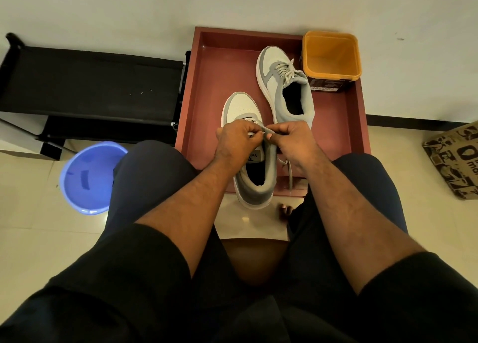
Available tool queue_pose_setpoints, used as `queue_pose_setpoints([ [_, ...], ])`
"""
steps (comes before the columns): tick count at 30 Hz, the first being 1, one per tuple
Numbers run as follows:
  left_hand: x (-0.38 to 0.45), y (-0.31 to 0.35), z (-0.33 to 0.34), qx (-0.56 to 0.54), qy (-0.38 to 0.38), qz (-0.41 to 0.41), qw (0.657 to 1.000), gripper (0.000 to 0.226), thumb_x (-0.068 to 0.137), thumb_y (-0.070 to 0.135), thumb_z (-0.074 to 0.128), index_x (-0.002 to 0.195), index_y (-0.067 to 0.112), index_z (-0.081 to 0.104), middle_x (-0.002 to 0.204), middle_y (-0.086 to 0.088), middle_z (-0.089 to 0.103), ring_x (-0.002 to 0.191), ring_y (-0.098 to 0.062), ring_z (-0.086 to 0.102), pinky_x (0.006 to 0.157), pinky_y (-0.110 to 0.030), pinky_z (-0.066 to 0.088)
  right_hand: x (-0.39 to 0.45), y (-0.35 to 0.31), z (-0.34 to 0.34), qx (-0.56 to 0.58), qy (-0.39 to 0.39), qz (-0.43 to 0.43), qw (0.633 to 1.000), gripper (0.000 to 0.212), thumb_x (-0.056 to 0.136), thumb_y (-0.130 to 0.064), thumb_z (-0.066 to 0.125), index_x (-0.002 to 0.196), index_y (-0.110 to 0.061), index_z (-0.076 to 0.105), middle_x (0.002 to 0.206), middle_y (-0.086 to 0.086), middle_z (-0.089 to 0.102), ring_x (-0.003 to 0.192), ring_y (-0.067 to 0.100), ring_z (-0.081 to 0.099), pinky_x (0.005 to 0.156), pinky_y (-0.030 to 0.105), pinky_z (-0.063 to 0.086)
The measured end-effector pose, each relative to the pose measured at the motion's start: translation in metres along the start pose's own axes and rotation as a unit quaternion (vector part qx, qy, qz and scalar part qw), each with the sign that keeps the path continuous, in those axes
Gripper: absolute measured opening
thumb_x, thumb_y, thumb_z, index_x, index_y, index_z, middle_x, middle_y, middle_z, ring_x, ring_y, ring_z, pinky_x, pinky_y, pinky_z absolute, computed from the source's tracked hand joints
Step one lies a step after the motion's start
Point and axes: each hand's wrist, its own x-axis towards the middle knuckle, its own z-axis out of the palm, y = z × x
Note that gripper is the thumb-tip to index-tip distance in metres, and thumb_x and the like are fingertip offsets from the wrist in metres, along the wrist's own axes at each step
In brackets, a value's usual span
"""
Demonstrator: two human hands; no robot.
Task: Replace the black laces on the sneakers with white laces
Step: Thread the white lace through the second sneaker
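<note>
Two grey and white sneakers lie in a reddish-brown tray (207, 84). The far sneaker (287, 84) is laced with a pale lace. The near sneaker (254, 177) sits at the tray's front edge, its heel over the rim. My left hand (236, 141) and my right hand (292, 138) meet over its tongue, each pinching a pale lace (263, 130) between thumb and fingers. A loose lace end (289, 174) hangs down on the sneaker's right side. The eyelets under my hands are hidden.
An orange tub (332, 58) stands in the tray's far right corner. A blue plastic bucket (88, 177) sits on the tiled floor at left, beside a black rack (90, 84). A printed cardboard box (455, 159) is at right. My knees flank the tray.
</note>
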Motion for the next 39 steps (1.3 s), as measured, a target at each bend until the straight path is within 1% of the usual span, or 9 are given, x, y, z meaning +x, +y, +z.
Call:
queue_pose_setpoints([
  [11,-0.007,0.008,-0.007,0.165,0.033,0.024,0.985,0.016,0.091,0.035,0.063,0.103,0.031,0.072,0.105,0.010,0.054,0.104,-0.010,0.049,0.079,-0.030,0.017,0.004,-0.002,0.005,0.020,0.004,0.029,0.999,0.017,0.095,-0.011,0.056,0.083,-0.016,0.067,0.074,0.006,0.064,0.062,0.015,0.055,0.049,0.023,0.045],
  [18,-0.002,0.007,-0.011,0.180,-0.010,0.026,0.983,0.036,0.085,0.035,0.070,0.120,0.038,0.064,0.143,0.004,0.040,0.134,-0.018,0.031,0.093,-0.033,0.018,-0.006,-0.011,0.012,-0.084,0.112,-0.098,0.985,0.014,0.100,-0.011,0.042,0.094,-0.017,0.053,0.091,-0.001,0.061,0.080,0.010,0.056,0.070,0.022,0.047],
  [21,-0.001,0.006,-0.012,0.166,-0.014,0.016,0.986,0.033,0.085,0.035,0.070,0.118,0.038,0.065,0.147,0.005,0.037,0.137,-0.019,0.027,0.102,-0.039,0.020,-0.016,-0.028,0.006,0.160,0.125,-0.084,0.976,0.021,0.104,-0.010,0.035,0.092,-0.018,0.051,0.083,0.000,0.062,0.073,0.009,0.059,0.064,0.019,0.051],
  [24,-0.002,0.005,-0.012,0.157,-0.009,0.012,0.987,0.030,0.085,0.034,0.071,0.115,0.038,0.067,0.147,0.005,0.037,0.136,-0.018,0.027,0.103,-0.042,0.021,-0.022,-0.039,-0.007,0.451,0.053,-0.040,0.890,0.023,0.103,-0.008,0.033,0.088,-0.015,0.050,0.065,0.005,0.053,0.062,0.018,0.054,0.070,0.034,0.054],
  [27,-0.002,0.005,-0.013,0.164,-0.010,0.011,0.986,0.030,0.085,0.033,0.070,0.114,0.039,0.067,0.147,0.005,0.038,0.137,-0.018,0.027,0.103,-0.042,0.021,-0.017,-0.034,-0.017,0.103,0.076,-0.072,0.989,0.015,0.096,-0.010,0.045,0.091,-0.014,0.058,0.069,-0.001,0.049,0.058,0.009,0.046,0.059,0.027,0.044],
  [29,-0.001,0.005,-0.014,0.175,-0.008,0.013,0.984,0.030,0.087,0.031,0.069,0.115,0.040,0.066,0.147,0.005,0.038,0.136,-0.018,0.027,0.102,-0.042,0.021,-0.006,-0.018,-0.018,-0.266,0.062,-0.127,0.954,0.018,0.092,-0.016,0.051,0.102,-0.015,0.067,0.094,0.003,0.060,0.082,0.014,0.058,0.073,0.031,0.051],
  [32,-0.001,0.006,-0.015,0.187,-0.006,0.011,0.982,0.030,0.088,0.027,0.065,0.115,0.042,0.066,0.147,0.005,0.038,0.136,-0.020,0.027,0.102,-0.042,0.022,-0.002,-0.010,-0.013,-0.440,0.013,-0.144,0.886,0.022,0.089,-0.017,0.053,0.096,-0.015,0.074,0.100,0.007,0.063,0.098,0.026,0.058,0.086,0.039,0.052],
  [36,0.000,0.006,-0.016,0.190,-0.008,0.001,0.982,0.032,0.090,0.024,0.064,0.114,0.043,0.066,0.147,0.005,0.038,0.137,-0.020,0.027,0.104,-0.043,0.020,-0.012,-0.025,-0.015,-0.146,0.038,-0.051,0.987,0.023,0.086,-0.014,0.052,0.063,-0.014,0.058,0.056,-0.009,0.052,0.056,0.006,0.047,0.055,0.021,0.040],
  [39,0.001,0.005,-0.014,0.185,-0.007,-0.003,0.983,0.035,0.091,0.017,0.060,0.113,0.043,0.067,0.147,0.005,0.038,0.137,-0.020,0.027,0.104,-0.044,0.021,-0.016,-0.034,-0.027,0.102,0.111,0.004,0.989,0.020,0.085,-0.021,0.058,0.076,-0.005,0.066,0.068,0.004,0.054,0.063,0.012,0.046,0.057,0.024,0.037],
])
